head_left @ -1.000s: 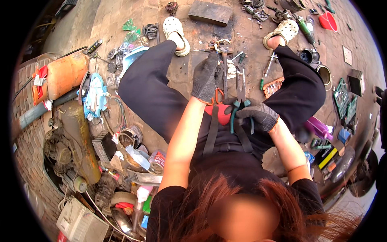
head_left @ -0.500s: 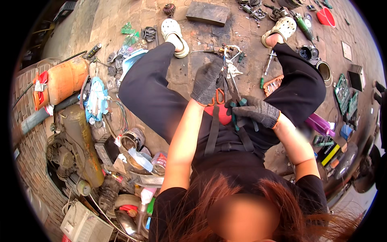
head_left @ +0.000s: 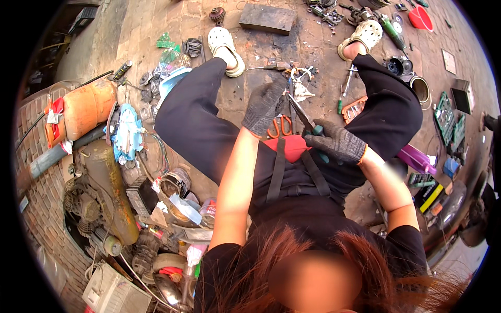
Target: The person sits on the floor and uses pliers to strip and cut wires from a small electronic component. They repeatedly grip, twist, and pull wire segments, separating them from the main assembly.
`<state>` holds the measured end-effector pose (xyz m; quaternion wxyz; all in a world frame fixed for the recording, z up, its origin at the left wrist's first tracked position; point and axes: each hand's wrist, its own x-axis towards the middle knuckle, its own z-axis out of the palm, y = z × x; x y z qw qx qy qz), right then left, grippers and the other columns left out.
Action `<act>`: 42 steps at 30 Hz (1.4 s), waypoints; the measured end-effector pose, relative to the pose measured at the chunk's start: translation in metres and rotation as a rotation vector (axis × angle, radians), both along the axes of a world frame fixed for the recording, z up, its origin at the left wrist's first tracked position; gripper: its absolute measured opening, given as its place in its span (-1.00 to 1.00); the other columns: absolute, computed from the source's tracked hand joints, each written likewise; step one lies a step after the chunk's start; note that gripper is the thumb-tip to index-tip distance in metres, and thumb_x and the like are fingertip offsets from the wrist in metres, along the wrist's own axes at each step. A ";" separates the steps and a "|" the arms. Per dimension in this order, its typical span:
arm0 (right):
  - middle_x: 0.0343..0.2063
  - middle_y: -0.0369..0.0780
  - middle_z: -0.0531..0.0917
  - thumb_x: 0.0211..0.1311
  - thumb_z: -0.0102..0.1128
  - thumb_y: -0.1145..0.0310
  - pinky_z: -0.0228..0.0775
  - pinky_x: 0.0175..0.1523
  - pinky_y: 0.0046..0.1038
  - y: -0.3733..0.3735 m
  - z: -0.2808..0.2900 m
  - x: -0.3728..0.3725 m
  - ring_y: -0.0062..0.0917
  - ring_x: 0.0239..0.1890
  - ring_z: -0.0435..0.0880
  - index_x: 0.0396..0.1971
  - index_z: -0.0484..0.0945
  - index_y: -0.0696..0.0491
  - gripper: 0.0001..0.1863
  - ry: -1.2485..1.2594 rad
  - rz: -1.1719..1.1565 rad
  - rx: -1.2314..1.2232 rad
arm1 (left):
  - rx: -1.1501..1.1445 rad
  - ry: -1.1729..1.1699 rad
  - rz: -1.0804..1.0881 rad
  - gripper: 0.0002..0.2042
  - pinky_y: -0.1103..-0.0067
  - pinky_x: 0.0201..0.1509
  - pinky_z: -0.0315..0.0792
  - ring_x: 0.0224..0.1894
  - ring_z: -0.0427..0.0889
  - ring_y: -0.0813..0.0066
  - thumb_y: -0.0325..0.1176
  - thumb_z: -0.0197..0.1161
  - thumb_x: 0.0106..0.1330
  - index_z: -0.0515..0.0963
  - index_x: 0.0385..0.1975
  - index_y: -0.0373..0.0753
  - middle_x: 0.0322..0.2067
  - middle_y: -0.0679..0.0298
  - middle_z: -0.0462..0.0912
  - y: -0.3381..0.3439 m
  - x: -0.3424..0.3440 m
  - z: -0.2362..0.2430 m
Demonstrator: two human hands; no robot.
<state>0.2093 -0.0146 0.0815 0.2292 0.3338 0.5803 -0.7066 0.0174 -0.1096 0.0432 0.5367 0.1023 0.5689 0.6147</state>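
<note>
My right hand (head_left: 339, 142), in a dark grey knit glove, is closed around long-nosed pliers (head_left: 299, 110) with green handles. The jaws point up and left toward my other hand, and the handles are mostly covered by the palm. My left hand (head_left: 264, 107), gloved alike, is closed with its fingertips near the pliers' tip; what it pinches is too small to make out. Just below it, orange-handled scissors (head_left: 285, 125) hang or lie above a red patch (head_left: 290, 147) between my thighs. Beyond the hands, a crumpled white scrap (head_left: 302, 91) lies on the ground.
A dark metal block (head_left: 267, 19) lies ahead between my feet. A green angle grinder (head_left: 392, 32), a red bowl (head_left: 420, 19) and an open green tool case (head_left: 443, 119) lie to the right. An orange gas cylinder (head_left: 90, 104) and piled machine parts crowd the left.
The pliers' handles have come together inside my right hand, which has shifted slightly right. A pale loop above my left hand no longer shows. My left hand has moved slightly left.
</note>
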 end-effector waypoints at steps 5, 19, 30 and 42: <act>-0.44 -0.22 0.56 0.20 0.16 0.11 0.41 -0.23 -0.45 -0.001 0.012 -0.006 -0.51 -0.35 0.58 -0.14 0.44 0.11 -0.61 0.060 0.006 0.081 | 0.037 -0.189 0.104 -0.67 0.69 -0.66 0.04 -0.72 0.22 0.74 -0.11 0.17 0.32 0.44 -0.61 -0.18 -0.74 0.47 0.32 0.000 0.008 -0.010; -0.65 -0.32 0.42 0.21 0.15 0.27 0.31 -0.54 -0.61 -0.015 0.024 -0.002 -0.68 -0.60 0.43 -0.32 0.40 0.09 -0.79 0.156 -0.257 -0.504 | 0.269 -0.407 0.179 -0.77 0.71 -0.64 0.04 -0.71 0.21 0.73 -0.31 0.17 0.28 0.43 -0.63 -0.15 -0.73 0.46 0.30 0.001 0.016 -0.006; -0.42 -0.16 0.45 0.07 0.19 0.37 0.46 -0.13 -0.29 -0.028 0.041 -0.011 -0.41 -0.37 0.52 -0.24 0.35 0.19 -0.69 0.596 -0.492 -0.990 | 0.761 -0.774 0.075 -0.46 0.53 -0.55 0.02 -0.74 -0.11 0.55 0.01 -0.27 0.45 0.00 -0.82 -0.05 -0.82 0.44 -0.09 0.008 0.026 -0.027; 0.21 0.08 0.30 -0.07 0.03 0.57 0.18 0.31 -0.16 -0.012 0.004 -0.001 -0.20 0.27 0.31 0.25 0.10 0.30 -0.24 0.245 -0.577 -0.884 | 0.256 0.142 -0.285 -0.71 0.56 -0.51 0.24 -0.60 0.33 0.63 -0.20 0.10 0.30 0.47 -0.55 -0.28 -0.67 0.34 0.39 -0.004 -0.010 0.002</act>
